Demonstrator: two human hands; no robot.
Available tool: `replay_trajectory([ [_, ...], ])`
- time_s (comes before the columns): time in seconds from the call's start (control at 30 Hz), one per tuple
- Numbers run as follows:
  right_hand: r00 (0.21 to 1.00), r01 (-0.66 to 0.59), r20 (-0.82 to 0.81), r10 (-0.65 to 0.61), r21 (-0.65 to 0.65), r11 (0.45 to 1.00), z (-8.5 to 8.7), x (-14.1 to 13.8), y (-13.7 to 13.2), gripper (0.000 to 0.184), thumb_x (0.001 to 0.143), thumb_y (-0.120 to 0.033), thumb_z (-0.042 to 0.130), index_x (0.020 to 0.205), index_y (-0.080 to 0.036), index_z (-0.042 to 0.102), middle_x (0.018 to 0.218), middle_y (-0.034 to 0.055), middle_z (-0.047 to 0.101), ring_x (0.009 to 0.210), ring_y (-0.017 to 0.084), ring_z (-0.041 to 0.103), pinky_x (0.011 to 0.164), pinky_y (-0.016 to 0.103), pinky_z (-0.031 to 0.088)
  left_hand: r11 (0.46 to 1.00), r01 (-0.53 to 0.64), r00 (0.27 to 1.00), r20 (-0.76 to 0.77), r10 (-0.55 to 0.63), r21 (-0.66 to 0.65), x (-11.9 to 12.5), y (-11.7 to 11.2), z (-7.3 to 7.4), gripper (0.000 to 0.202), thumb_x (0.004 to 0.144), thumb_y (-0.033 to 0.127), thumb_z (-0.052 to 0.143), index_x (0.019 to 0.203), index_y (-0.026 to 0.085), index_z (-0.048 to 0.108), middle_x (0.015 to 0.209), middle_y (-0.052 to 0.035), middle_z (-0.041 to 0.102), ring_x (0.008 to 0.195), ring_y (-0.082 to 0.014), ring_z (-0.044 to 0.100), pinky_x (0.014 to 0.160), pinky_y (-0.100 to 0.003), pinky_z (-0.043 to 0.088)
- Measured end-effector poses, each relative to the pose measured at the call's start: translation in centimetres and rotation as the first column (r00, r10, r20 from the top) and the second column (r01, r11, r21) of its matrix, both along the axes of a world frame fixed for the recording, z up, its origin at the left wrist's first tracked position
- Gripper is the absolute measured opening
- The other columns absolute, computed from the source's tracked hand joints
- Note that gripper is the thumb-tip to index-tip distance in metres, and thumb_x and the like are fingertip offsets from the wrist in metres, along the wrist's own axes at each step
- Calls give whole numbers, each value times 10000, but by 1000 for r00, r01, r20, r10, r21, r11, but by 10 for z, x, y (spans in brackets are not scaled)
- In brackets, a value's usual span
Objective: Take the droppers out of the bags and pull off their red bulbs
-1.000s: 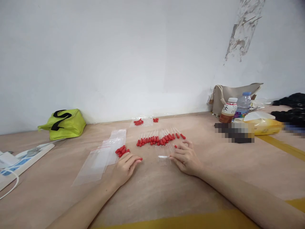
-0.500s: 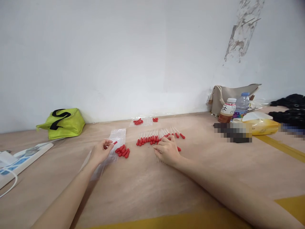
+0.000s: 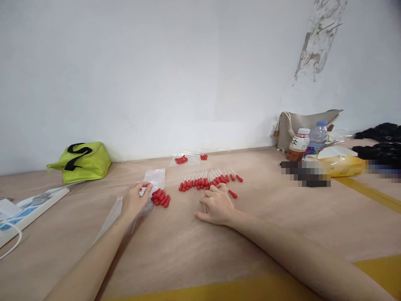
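Observation:
My left hand [image 3: 134,201] lies flat on a stack of clear plastic bags [image 3: 154,177], fingers stretched out, just left of a small pile of loose red caps [image 3: 161,197]. My right hand [image 3: 216,205] rests on the wooden table [image 3: 188,246] with fingers curled down and thumb out to the left. It sits at the near edge of a row of red-capped glass droppers [image 3: 206,180]. What is under its fingers is hidden. A single red cap [image 3: 232,194] lies just right of that hand.
A clear bag with red caps [image 3: 183,159] lies by the wall. A green bag [image 3: 79,161] and a white board [image 3: 34,205] are at the left. Two bottles [image 3: 298,145], a beige bag [image 3: 308,121] and a yellow packet [image 3: 344,165] stand at the right.
My left hand went from the table's middle to the plastic bags and now lies flat on them. My right hand shifted left and curled down at the dropper row.

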State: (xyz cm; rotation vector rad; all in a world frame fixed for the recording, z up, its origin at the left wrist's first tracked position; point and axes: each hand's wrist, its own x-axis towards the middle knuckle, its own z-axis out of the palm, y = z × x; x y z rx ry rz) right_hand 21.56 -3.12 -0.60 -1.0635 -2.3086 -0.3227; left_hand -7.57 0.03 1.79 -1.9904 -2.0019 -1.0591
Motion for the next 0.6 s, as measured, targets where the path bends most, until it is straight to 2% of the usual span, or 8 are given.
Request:
replay_trajectory([
  [0.07,1000,4,-7,-4,-9,1000,2,0,-1,407,656,-591,545,635,-196,638,633,16,566,706,147,412,738,361,216,991,64,991,-122,-49,116,14,-7,5,283,785,413,435,836,207,623,912,-38,637,877,-213,543,778,-309,389],
  [0.1,1000,10,-17,-10,-12,1000,4,1,-1,415,659,-598,539,636,-196,639,630,18,563,701,146,413,730,358,219,985,117,979,-184,-93,127,23,-10,8,261,786,395,445,824,211,625,903,-36,631,881,-209,535,805,-317,375],
  [0.2,999,30,-44,-30,2,1000,10,8,-1,385,695,-568,528,655,-202,643,631,19,566,690,144,420,707,347,220,966,256,919,-320,-232,36,52,-10,13,213,770,376,488,822,223,626,891,-37,605,874,-208,511,799,-331,366],
  [0.33,994,50,-99,-44,61,997,11,34,-1,280,735,-464,533,649,-223,646,590,2,561,669,134,437,721,339,221,947,318,856,-415,-309,-51,82,9,15,235,727,395,551,889,231,599,961,-58,570,944,-241,471,795,-365,352],
  [0.47,976,85,-208,-62,103,991,1,65,-5,231,767,-327,519,600,-211,629,591,-8,567,656,117,458,752,327,223,938,328,839,-420,-346,-116,98,32,12,255,717,448,547,803,209,570,913,-60,561,933,-246,479,806,-372,347],
  [0.6,950,163,-282,-132,89,983,-6,80,-8,258,778,-276,504,558,-192,607,561,-8,554,614,107,453,748,323,224,913,372,863,-300,-406,-166,103,40,7,262,712,452,545,726,191,531,790,-42,554,807,-215,512,755,-338,372],
])
